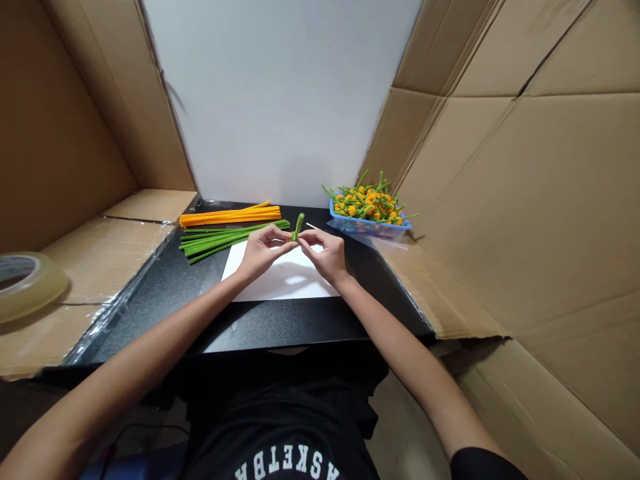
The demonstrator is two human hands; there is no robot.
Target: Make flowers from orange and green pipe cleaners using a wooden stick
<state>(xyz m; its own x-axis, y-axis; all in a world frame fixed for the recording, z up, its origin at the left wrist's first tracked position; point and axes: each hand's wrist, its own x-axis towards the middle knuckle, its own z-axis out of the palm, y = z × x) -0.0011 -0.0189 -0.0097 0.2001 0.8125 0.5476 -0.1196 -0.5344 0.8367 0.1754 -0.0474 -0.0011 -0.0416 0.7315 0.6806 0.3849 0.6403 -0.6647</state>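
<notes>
Between my two hands is a bent green pipe cleaner (299,227), its upper end sticking up and its lower part twisted into a small bunch at my fingertips. My left hand (267,250) pinches it from the left with thumb and fingers. From the right, my right hand (325,253) grips the same piece. A hint of orange shows by the left fingertips, too small to make out. Both hands hover over a white sheet (285,283) on the black table. A thin pale stick (311,226) shows just behind my right fingers.
Orange pipe cleaners (230,217) lie at the back left, with green pipe cleaners (215,243) in front. A blue basket (370,227) at the back right holds many orange-and-green pieces. A tape roll (50,287) sits far left. Cardboard walls (550,200) flank the black table (240,330).
</notes>
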